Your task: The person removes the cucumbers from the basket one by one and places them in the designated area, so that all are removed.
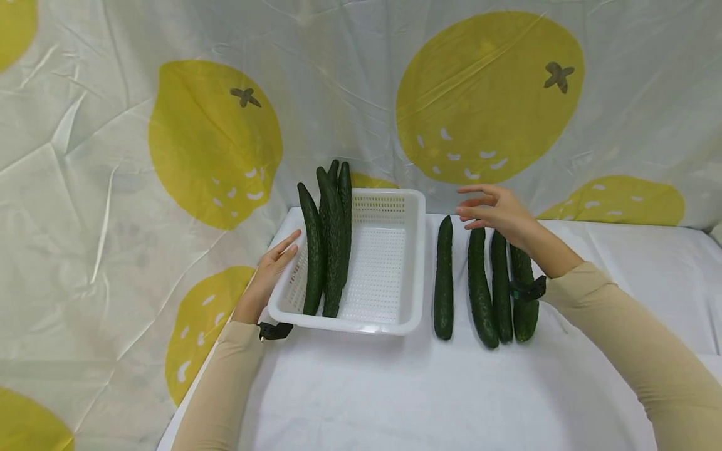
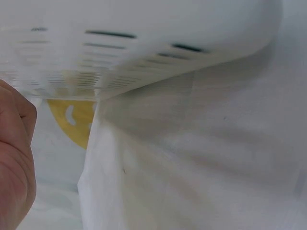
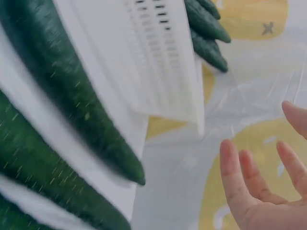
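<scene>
A white plastic basket (image 1: pixel 414 263) holds several cucumbers (image 1: pixel 336 238) leaning along its left side, their tips rising over the far rim. My left hand (image 1: pixel 272 270) lies against the basket's outer left wall, fingers stretched forward. In the left wrist view, part of that hand (image 2: pixel 14 153) shows below the slotted basket wall. My right hand (image 1: pixel 499 214) hovers with spread fingers over the far ends of the cucumbers on the table, holding nothing. The nearest to the basket is a single cucumber (image 1: pixel 444 279); several others, including one cucumber (image 1: pixel 481 288), lie side by side under the right forearm.
A white cloth (image 1: pixel 406 394) covers the table. Behind and to the left hangs a pale curtain (image 1: pixel 338 75) printed with yellow lemons, close to the table's far edge. Each wrist wears a black strap, such as the right strap (image 1: pixel 529 288).
</scene>
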{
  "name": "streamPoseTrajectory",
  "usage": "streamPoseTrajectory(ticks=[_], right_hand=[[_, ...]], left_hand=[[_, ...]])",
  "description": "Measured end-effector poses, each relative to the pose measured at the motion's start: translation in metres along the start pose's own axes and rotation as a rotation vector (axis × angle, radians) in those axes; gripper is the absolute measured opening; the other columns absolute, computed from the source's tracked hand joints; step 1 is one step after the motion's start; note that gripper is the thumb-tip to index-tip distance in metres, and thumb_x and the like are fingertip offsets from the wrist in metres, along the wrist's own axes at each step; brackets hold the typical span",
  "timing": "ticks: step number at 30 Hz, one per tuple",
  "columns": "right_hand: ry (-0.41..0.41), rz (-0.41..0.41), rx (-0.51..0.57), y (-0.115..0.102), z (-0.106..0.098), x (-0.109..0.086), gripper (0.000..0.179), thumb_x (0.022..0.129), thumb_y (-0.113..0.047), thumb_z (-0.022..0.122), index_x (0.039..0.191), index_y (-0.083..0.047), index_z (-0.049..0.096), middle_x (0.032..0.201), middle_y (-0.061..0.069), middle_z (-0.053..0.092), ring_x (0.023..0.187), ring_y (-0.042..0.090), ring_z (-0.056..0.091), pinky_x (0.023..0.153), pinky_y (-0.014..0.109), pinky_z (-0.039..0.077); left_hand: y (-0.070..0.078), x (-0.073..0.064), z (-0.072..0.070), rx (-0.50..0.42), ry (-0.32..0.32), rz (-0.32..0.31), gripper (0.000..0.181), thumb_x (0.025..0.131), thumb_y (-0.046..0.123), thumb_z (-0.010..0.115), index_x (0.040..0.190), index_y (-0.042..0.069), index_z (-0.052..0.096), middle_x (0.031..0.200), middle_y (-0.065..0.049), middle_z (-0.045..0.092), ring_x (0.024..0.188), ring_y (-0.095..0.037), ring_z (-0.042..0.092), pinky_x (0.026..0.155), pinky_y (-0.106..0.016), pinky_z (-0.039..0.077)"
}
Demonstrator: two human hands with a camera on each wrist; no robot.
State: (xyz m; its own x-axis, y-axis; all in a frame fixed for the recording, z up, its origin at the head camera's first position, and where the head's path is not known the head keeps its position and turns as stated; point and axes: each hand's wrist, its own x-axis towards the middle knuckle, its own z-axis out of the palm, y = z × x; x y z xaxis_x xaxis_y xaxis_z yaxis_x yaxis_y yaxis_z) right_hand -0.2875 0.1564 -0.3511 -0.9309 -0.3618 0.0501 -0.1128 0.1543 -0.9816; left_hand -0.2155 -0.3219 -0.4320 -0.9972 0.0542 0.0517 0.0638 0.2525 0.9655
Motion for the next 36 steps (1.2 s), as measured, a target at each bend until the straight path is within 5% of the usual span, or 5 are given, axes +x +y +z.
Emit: streamPoseTrajectory(ticks=[16, 26, 36], right_hand=[[-0.126, 0.013, 0.096, -0.017, 0.063, 0.037, 0.054, 0.093, -0.01, 0.072, 0.143, -0.009, 0.052, 0.128, 0.021, 0.056, 0.107, 0.037, 0.062, 0.091, 0.048, 0.052], [-0.221, 0.029, 0.108, -0.022, 0.107, 0.057, 0.055, 0.094, -0.008, 0.07, 0.145, -0.005, 0.05, 0.128, 0.025, 0.055, 0.105, 0.036, 0.062, 0.09, 0.05, 0.052], [-0.233, 0.076, 0.112, -0.022, 0.15, 0.074, 0.055, 0.093, -0.006, 0.071, 0.145, -0.008, 0.052, 0.126, 0.024, 0.058, 0.102, 0.035, 0.063, 0.088, 0.048, 0.053]], left_hand=[[0.03, -0.014, 0.006, 0.001, -0.025, -0.03, 0.052, 0.108, 0.022, 0.045, 0.156, 0.01, 0.032, 0.163, -0.008, 0.022, 0.148, -0.028, 0.017, 0.117, -0.049, 0.018], [0.029, -0.012, 0.004, -0.007, -0.018, -0.025, 0.051, 0.108, 0.021, 0.045, 0.156, 0.01, 0.033, 0.163, -0.01, 0.021, 0.148, -0.03, 0.018, 0.117, -0.051, 0.018], [0.002, 0.0, 0.0, -0.056, -0.002, -0.067, 0.054, 0.106, 0.034, 0.048, 0.157, 0.024, 0.033, 0.161, -0.004, 0.027, 0.142, -0.026, 0.029, 0.111, -0.049, 0.029]])
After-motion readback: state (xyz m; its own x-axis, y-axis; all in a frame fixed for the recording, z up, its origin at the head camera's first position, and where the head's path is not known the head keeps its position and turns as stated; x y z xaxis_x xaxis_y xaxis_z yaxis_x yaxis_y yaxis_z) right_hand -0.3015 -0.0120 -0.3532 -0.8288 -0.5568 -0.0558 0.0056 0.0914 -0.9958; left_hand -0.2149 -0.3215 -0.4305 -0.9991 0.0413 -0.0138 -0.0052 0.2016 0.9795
